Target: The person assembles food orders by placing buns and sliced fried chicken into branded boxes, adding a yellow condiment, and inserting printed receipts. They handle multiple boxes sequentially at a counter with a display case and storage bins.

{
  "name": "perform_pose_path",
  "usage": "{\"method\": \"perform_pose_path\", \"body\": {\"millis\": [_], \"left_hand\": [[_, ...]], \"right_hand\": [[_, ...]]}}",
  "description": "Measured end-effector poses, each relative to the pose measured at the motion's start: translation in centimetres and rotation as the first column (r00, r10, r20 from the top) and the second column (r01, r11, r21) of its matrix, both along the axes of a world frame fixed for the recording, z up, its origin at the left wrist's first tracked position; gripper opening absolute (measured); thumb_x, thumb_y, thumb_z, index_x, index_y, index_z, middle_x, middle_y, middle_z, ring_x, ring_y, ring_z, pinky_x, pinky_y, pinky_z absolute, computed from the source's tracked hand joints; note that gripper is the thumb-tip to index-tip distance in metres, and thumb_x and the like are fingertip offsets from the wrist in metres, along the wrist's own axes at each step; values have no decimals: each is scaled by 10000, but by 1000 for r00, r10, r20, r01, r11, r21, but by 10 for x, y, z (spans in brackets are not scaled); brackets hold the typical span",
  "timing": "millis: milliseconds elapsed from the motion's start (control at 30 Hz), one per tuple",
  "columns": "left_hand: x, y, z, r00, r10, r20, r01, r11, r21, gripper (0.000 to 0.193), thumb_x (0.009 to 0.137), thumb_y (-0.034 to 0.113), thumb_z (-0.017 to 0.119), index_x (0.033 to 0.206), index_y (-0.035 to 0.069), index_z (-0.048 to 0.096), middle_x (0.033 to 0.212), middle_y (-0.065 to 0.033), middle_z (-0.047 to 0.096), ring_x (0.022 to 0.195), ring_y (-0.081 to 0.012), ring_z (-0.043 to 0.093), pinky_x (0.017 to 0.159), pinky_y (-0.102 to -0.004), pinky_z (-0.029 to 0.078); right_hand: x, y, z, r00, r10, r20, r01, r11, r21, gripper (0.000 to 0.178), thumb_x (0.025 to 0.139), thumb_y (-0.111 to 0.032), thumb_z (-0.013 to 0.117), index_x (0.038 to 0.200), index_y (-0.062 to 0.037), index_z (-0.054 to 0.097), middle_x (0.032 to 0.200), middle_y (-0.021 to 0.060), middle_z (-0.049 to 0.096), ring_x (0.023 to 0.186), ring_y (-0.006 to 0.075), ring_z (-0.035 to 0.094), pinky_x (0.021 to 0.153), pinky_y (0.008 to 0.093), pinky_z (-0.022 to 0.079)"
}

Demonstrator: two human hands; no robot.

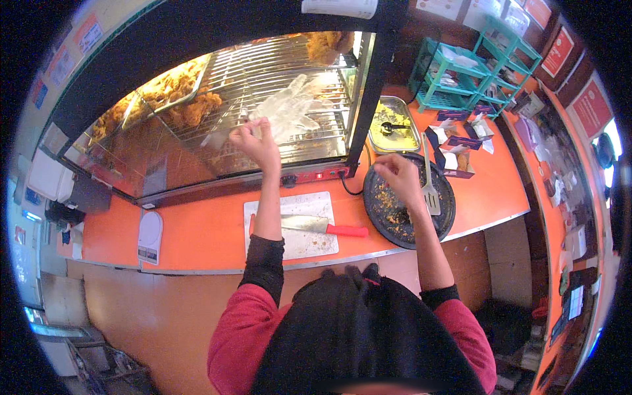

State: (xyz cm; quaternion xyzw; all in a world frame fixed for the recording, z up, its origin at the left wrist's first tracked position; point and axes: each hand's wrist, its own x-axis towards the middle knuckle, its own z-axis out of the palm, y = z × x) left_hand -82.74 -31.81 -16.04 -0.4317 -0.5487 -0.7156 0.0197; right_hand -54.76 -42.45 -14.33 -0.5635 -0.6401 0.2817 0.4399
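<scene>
My left hand (255,139) reaches into the heated glass display case (197,178). Its fingers pinch the near end of a clear plastic glove (293,108) that lies on the wire rack (263,72). Fried chicken pieces (181,92) are piled on a tray at the rack's left. My right hand (399,176) hovers with curled fingers over the upper rim of a round black pan (385,217) strewn with crumbs. I see nothing in that hand. A metal spatula (431,194) rests across the pan just to the right of it.
A white cutting board (296,240) with a red-handled knife (329,228) lies on the orange counter (210,234). A white scale (150,236) stands at the left. A steel tray with a black scoop (393,125), small boxes (457,155) and teal racks (461,76) are at the right.
</scene>
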Motion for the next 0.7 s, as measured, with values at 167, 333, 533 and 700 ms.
{"method": "perform_pose_path", "body": {"millis": [167, 333, 533, 700], "left_hand": [[57, -5, -8, 969, -241, 53, 241, 971, 3, 323, 777, 261, 672, 865, 11, 487, 932, -89, 354, 902, -216, 375, 839, -354, 318], [111, -16, -5, 942, -336, 6, 336, 942, 7, 377, 801, 247, 629, 982, 20, 388, 982, -89, 345, 972, -205, 356, 891, -357, 292], [156, -15, -15, 713, -653, 255, 625, 757, 190, 452, 750, 147, 616, 1067, 39, 312, 1070, -118, 347, 1061, -229, 364, 959, -380, 267], [120, 32, 15, 845, -434, 314, 299, 869, 394, 472, 951, 422, 258, 1206, 28, 301, 1065, -107, 433, 1024, -242, 439, 947, -380, 392]], "right_hand": [[26, -33, -17, 1000, -1, -1, 1, 987, -162, 217, 779, -182, 652, 905, -7, 630, 674, 65, 608, 581, 103, 544, 523, 256, 430], [75, -66, -34, 994, -101, -41, 93, 982, -164, 190, 779, -153, 651, 895, -5, 625, 646, 28, 583, 560, 80, 517, 486, 240, 418], [177, -111, -56, 938, -306, -160, 257, 928, -271, 187, 789, -139, 634, 907, 7, 626, 689, 51, 607, 600, 89, 546, 502, 231, 451], [296, -183, -72, 843, -533, -78, 510, 836, -202, 186, 803, -142, 616, 926, -2, 620, 687, 45, 598, 544, 66, 519, 451, 203, 409]]}}
